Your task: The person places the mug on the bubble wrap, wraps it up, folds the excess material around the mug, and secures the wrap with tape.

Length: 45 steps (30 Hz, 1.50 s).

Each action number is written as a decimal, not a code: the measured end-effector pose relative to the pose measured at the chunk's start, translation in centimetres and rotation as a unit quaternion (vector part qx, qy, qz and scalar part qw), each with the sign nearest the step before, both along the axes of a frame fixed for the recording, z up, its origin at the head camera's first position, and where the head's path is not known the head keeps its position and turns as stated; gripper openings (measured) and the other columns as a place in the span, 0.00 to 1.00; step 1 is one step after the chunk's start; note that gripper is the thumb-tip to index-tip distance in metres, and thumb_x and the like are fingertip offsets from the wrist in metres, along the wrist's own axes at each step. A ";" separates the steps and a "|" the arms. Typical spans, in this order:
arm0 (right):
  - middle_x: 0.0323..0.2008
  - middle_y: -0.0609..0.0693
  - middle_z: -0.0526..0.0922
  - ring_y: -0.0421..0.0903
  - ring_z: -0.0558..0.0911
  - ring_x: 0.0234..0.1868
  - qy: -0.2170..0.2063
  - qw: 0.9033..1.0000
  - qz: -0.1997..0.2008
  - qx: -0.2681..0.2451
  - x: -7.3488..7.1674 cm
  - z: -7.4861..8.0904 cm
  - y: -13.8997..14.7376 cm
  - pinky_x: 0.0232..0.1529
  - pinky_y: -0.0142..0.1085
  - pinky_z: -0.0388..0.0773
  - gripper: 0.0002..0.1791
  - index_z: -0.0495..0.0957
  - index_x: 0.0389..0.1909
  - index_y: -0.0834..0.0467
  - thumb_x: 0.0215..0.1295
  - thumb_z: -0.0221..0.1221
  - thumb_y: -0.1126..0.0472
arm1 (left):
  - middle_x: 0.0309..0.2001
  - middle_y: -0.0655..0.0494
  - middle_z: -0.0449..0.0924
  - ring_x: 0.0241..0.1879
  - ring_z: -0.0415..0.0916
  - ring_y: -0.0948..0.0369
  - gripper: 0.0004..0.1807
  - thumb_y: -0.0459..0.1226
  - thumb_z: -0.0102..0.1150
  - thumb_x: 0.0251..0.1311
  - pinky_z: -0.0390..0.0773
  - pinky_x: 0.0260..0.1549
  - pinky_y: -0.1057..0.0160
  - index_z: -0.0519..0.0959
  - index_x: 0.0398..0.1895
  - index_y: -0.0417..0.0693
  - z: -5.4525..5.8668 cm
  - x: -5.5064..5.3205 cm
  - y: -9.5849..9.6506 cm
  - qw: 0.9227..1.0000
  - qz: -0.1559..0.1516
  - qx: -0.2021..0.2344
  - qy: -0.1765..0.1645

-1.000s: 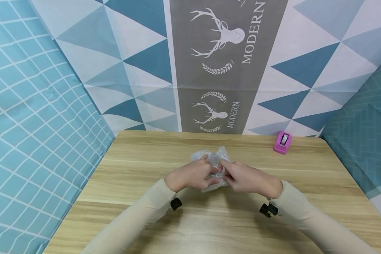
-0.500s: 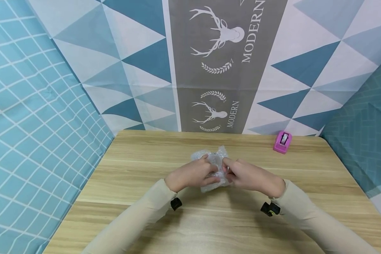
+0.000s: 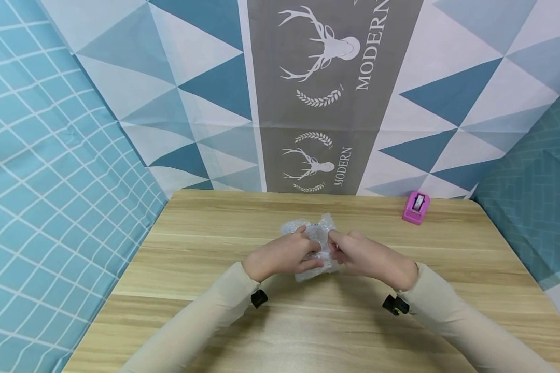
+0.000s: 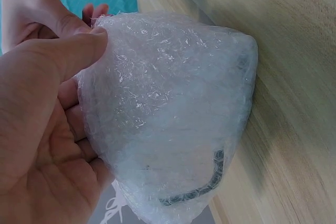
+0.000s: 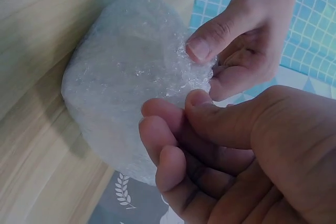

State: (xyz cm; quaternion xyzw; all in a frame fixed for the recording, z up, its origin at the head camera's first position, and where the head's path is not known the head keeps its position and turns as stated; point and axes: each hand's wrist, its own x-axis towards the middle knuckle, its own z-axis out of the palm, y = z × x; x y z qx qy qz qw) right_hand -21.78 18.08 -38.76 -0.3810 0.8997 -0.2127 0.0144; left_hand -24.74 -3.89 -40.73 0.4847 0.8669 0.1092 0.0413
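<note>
A bundle of clear bubble wrap stands on the table between both hands. Through the film, the left wrist view shows a dark curved strip on whatever is inside; the kind of object cannot be made out. My left hand holds the bundle's near side, thumb on the face toward me and fingers behind. At the wrap's right edge is my right hand, its fingers curled. In the right wrist view the right thumb meets the index finger against the film's edge; the bit pinched between them is mostly hidden.
A pink tape dispenser sits at the table's back right. The wooden table meets a patterned cloth backdrop behind, with blue gridded cloth on the left and teal cloth on the right.
My right hand has shifted slightly right along the wrap, and its fingers have drawn closer together. The left hand keeps its hold, and the bundle stays in place.
</note>
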 end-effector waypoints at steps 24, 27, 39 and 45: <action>0.28 0.46 0.85 0.35 0.77 0.25 -0.027 0.999 0.035 0.001 -2.6 -2.0 2.0 0.31 0.29 0.79 0.15 0.74 0.56 0.57 0.75 0.59 0.56 | 0.22 0.65 0.70 0.22 0.65 0.71 0.14 0.49 0.65 0.64 0.63 0.74 0.39 0.80 0.32 0.48 0.0 -0.1 -0.2 0.999 -0.023 -0.005 0.035; 0.27 0.47 0.84 0.33 0.75 0.25 -0.024 0.999 0.033 -0.003 -2.6 -2.1 2.1 0.32 0.30 0.80 0.15 0.74 0.56 0.58 0.75 0.59 0.56 | 0.23 0.65 0.72 0.23 0.67 0.71 0.14 0.48 0.67 0.64 0.62 0.75 0.39 0.82 0.35 0.48 0.0 -0.1 -0.2 0.999 -0.021 -0.010 0.035; 0.51 0.52 0.80 0.45 0.81 0.45 0.108 0.994 -0.002 -0.016 -1.6 -2.0 2.2 0.49 0.39 0.85 0.22 0.82 0.52 0.55 0.62 0.70 0.48 | 0.28 0.63 0.80 0.32 0.79 0.63 0.11 0.45 0.69 0.64 0.63 0.75 0.40 0.82 0.37 0.48 -0.1 0.2 -0.2 0.997 -0.028 -0.021 0.067; 0.61 0.58 0.80 0.56 0.80 0.62 0.157 0.987 0.027 -0.007 -1.5 -1.8 2.4 0.64 0.50 0.80 0.12 0.86 0.46 0.56 0.61 0.71 0.63 | 0.30 0.63 0.85 0.35 0.83 0.62 0.07 0.42 0.69 0.64 0.64 0.74 0.42 0.83 0.35 0.49 0.0 0.2 -0.1 0.995 -0.042 -0.026 0.089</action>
